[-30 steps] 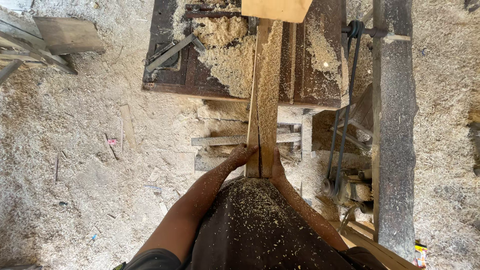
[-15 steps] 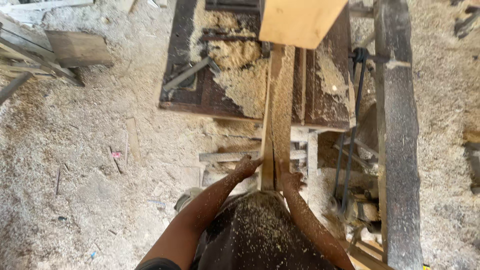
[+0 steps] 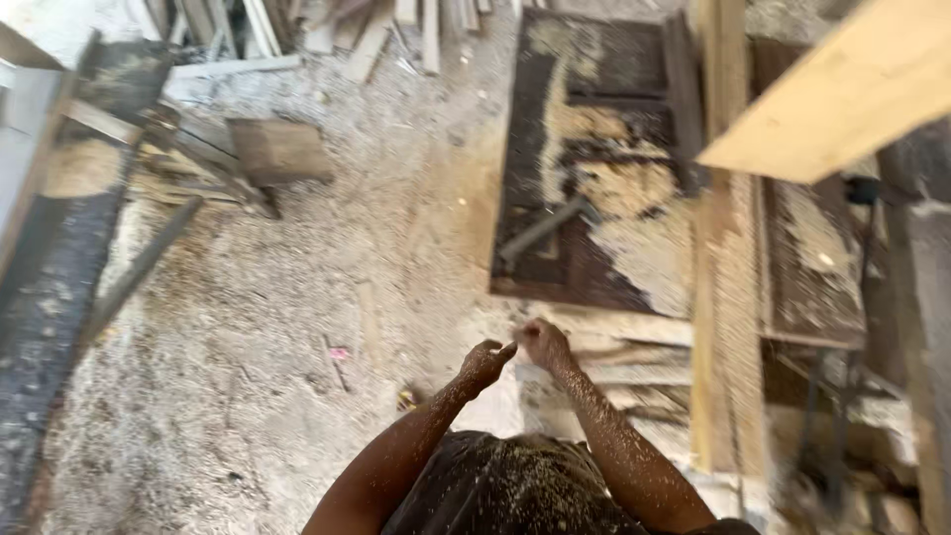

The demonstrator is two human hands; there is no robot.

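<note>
Motion blur obscured both grips: left hand (image 3: 484, 363) and right hand (image 3: 543, 343) met loosely curled, contents indiscernible. Long plank (image 3: 721, 327) lay apart on sawdust-covered bench (image 3: 584, 248).

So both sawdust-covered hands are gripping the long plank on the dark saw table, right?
Not quite. In the head view the left hand and right hand are dusted with sawdust, but they meet empty in front of the body, apart from the long plank, which does lie on the dark saw table.
</note>
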